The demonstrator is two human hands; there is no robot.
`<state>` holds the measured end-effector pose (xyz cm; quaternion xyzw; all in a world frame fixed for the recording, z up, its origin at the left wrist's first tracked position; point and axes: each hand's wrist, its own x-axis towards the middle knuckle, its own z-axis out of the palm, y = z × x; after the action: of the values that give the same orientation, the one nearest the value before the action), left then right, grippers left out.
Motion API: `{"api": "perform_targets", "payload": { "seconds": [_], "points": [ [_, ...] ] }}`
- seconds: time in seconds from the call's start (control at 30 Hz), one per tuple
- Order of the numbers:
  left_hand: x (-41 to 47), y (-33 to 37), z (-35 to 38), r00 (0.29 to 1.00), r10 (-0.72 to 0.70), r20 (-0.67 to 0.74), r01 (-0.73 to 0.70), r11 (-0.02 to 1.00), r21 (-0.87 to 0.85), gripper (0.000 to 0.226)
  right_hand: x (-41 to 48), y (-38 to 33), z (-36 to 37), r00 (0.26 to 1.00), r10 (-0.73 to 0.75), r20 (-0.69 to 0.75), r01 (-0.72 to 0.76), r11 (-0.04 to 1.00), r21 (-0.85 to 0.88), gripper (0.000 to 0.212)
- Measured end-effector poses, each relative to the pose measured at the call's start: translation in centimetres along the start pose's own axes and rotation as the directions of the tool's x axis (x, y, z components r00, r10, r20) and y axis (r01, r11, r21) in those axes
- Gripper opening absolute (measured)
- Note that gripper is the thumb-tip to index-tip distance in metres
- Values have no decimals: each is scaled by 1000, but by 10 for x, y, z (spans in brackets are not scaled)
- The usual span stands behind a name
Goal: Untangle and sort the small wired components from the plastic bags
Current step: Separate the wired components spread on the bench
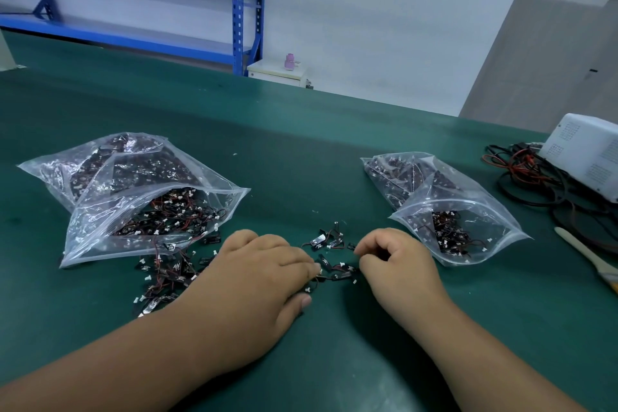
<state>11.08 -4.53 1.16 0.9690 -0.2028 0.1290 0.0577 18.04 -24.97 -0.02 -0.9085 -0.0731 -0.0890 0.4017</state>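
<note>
– left hand (264,264) lies palm down on the green mat (301,150), fingers curled. its fingertips and thumb close on one of the loose components (331,254) between our hands, which looks like a pinch on a wire or its white plug.
– and our right hand (398,264)?
– curled tight, fingertips drawn together at the edge of the same cluster. they hide whatever is in them, so we cannot tell if it has a wire.
– then we judge this is the untangling step: teasing one piece off the little knot, with sorting to follow.
– yes. the next move calls for a slow pull apart, one hand anchoring while the other draws the lead free so the plug doesn't snag a neighbour.
– where's the rest of the stock?
– a bigger spilled pile (167,274) lies at the mouth of the open left bag (147,221), with a fuller bag (90,164) behind it. on the right, an open bag (458,227) holds fewer pieces, and another bag (398,174) lies behind that.
– anything in the way?
– the spilled pile is near enough for our left forearm to drag it. a coil of cables (535,177), a white box (588,150) and a pale-handled brush (582,251) lie well apart to the right.
</note>
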Motion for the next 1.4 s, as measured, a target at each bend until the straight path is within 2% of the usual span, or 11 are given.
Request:
{"api": "perform_targets", "payload": {
  "seconds": [0.07,0.17,0.23,0.33,0.47,0.6,0.73,0.87,1.0,1.17,1.4],
  "points": [
    [2,-4,0,996,-80,29,80,997,14,35,3,3,0,999,20,-26,-20,1000,2,25],
    [2,-12,2,986,-161,46,159,986,48,38,3,4,1,1000,21,16,-21,999,-26,27],
    [2,-12,3,981,-182,66,177,981,82,39,1,3,2,999,8,50,-5,998,-61,22],
    [3,-9,5,979,-178,96,166,979,122,41,-1,3,3,996,-25,80,32,996,-87,27],
    [2,-8,8,983,-159,86,149,982,114,41,1,9,4,994,-33,103,30,999,29,35],
    [1,-7,7,988,-131,81,123,988,89,40,3,12,3,999,-31,45,23,986,164,36],
    [2,-6,7,990,-123,66,119,990,69,39,4,12,5,995,-72,71,70,997,40,31],
    [2,-9,5,979,-200,39,194,974,121,38,4,10,5,992,-104,75,112,987,-113,29],
    [4,-22,-3,957,-288,-15,284,930,234,33,6,8,1,997,-75,19,77,993,-94,38],
    [4,-37,-6,924,-382,0,361,874,325,39,7,9,0,994,-34,104,39,998,-55,69],
    [5,-32,4,937,-346,58,307,889,339,36,10,18,7,932,-187,309,243,958,-153,65]
  ]
}}
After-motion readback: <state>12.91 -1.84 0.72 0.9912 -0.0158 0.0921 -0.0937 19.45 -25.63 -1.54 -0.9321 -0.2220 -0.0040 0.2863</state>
